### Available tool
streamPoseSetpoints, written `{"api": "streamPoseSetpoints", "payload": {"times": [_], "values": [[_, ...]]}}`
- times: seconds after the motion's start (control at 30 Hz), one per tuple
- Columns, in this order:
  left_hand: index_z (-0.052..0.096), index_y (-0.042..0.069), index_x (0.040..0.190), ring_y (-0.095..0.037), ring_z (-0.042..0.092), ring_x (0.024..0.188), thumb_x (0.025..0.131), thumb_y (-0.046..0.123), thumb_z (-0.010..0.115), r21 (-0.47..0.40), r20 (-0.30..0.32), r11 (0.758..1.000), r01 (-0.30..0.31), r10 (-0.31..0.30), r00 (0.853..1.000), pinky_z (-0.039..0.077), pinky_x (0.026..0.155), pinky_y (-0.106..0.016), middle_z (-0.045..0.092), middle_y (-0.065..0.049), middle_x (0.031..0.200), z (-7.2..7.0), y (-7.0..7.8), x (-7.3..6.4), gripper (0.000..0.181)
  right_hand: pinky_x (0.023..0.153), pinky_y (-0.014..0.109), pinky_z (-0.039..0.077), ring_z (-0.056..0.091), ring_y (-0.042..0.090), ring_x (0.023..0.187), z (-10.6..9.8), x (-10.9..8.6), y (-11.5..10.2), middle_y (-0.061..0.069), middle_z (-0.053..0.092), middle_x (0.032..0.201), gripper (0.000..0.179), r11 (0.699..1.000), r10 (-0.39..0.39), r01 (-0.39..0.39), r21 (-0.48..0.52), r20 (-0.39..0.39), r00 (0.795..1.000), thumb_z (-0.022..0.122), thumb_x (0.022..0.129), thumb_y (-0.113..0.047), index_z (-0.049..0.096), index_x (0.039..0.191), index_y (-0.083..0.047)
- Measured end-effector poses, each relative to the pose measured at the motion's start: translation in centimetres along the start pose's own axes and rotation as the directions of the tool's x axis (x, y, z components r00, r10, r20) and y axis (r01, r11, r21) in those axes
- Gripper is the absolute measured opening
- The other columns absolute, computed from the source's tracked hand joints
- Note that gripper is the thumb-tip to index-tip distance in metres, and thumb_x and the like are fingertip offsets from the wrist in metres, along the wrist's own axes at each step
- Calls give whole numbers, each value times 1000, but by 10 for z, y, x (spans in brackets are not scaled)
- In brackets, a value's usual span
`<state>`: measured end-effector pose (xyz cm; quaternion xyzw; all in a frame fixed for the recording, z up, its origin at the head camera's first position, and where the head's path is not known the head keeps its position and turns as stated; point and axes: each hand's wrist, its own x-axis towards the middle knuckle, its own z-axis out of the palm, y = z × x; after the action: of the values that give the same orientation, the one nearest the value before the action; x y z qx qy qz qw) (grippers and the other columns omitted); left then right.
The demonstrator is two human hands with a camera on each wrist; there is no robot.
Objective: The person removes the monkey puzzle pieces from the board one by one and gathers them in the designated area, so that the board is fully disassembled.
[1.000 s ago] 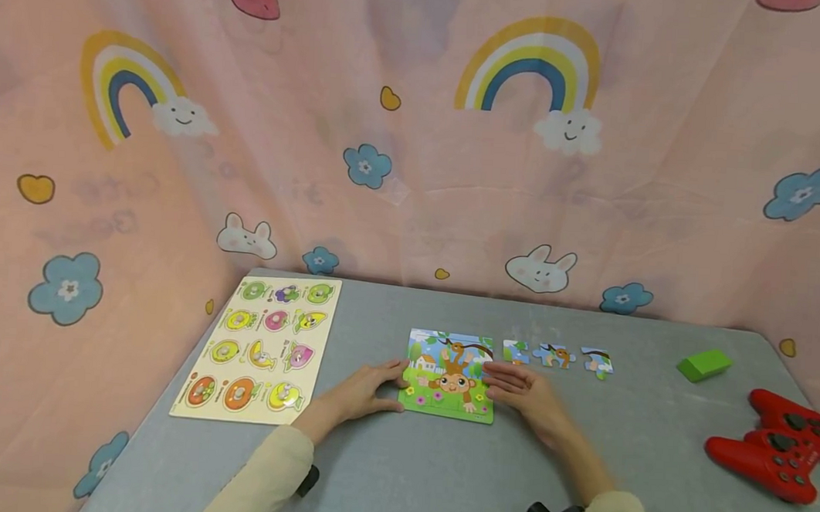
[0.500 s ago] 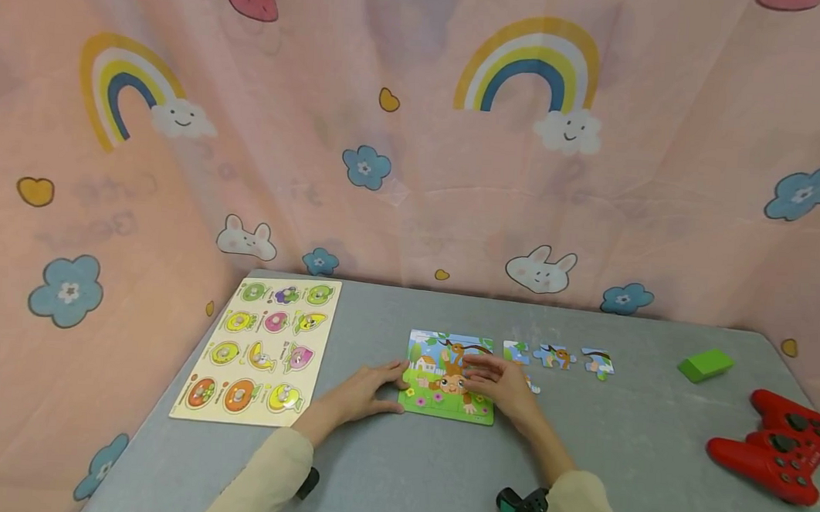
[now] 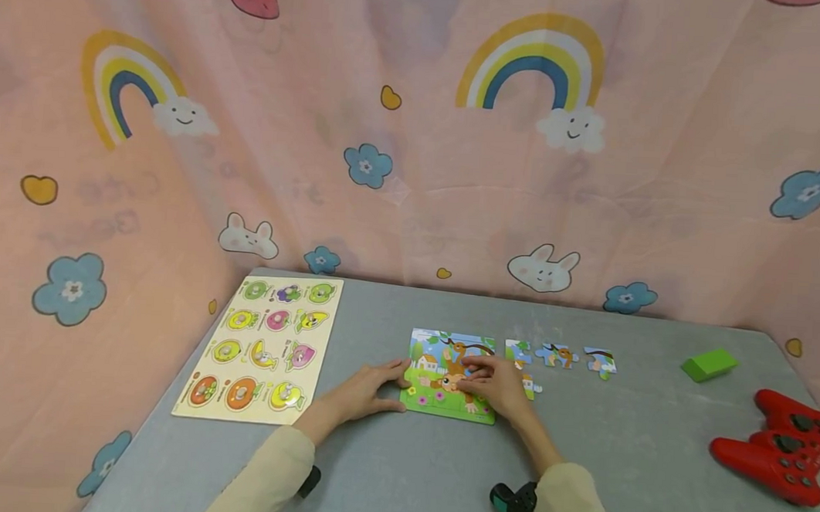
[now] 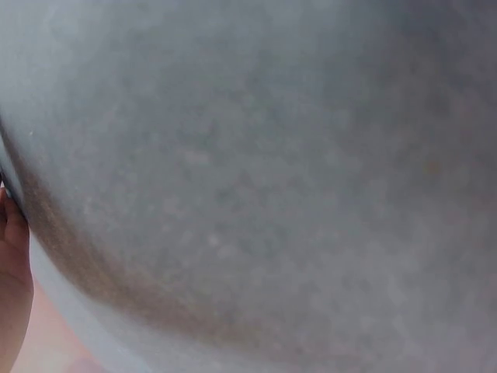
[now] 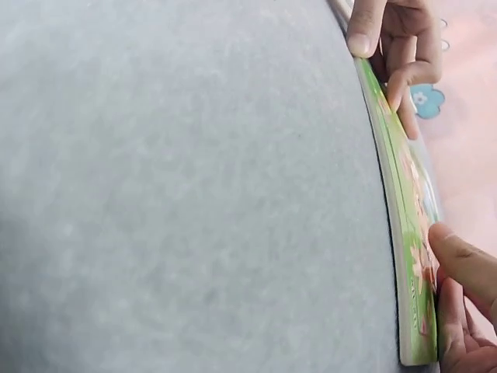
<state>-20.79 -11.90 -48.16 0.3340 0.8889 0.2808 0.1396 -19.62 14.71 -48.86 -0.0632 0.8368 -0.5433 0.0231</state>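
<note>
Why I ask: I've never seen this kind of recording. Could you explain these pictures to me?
There is no robot here: a person works barehanded. The wide picture comes from a camera on the head, looking forward and down; the other two come from one camera on each wrist. The left wrist's picture shows mostly grey table, the right wrist's a monkey jigsaw seen nearly edge-on.

The left hand touches the jigsaw's left side. The right hand is over the jigsaw's right half; whether its fingers pinch a piece is hard to tell. Just right of the jigsaw lie loose pieces, and farther right a green block and a red game controller. To the left lies a cream board with fruit pictures.
</note>
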Motion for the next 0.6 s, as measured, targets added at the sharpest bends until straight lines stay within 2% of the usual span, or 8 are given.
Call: {"api": "streamPoseSetpoints", "payload": {"times": [0.1, 0.27, 0.43, 0.6], "values": [[47, 5, 141, -24, 31, 140, 88, 28, 69, -2, 2, 1000, 8, -8, 1000, 31, 112, -43, 51, -8, 140, -1, 1, 0, 62, 60, 24, 53, 66, 20, 70, 2, 2, -2, 14, 69, 85, 37, 999, -14, 13, -51, -9, 1000, 80, 75, -2, 68, 108, 10], [50, 6, 139, -25, 31, 140, 88, 29, 69, -8, 6, 1000, 22, -22, 1000, 30, 111, -44, 43, -12, 146, -1, 3, 1, 59, 56, 25, 51, 65, 20, 68, 2, 3, -6, 14, 69, 82, 39, 997, -18, 17, -77, -11, 1000, 81, 72, -1, 68, 107, 11], [51, 7, 138, -24, 30, 140, 88, 29, 69, -4, 9, 1000, 28, -28, 1000, 30, 112, -43, 41, -11, 147, 0, 1, 1, 57, 58, 27, 52, 64, 21, 71, 3, 3, -9, 14, 67, 88, 39, 995, 6, -6, -104, 0, 1000, 82, 72, -1, 68, 108, 9], [52, 7, 137, -25, 31, 140, 88, 29, 70, 5, 4, 1000, 12, -12, 1000, 31, 111, -43, 43, -12, 147, 1, -1, 1, 57, 57, 29, 53, 65, 23, 72, 6, 4, -10, 17, 64, 97, 37, 996, 34, -34, -88, 2, 999, 80, 72, 2, 68, 106, 7]]}}
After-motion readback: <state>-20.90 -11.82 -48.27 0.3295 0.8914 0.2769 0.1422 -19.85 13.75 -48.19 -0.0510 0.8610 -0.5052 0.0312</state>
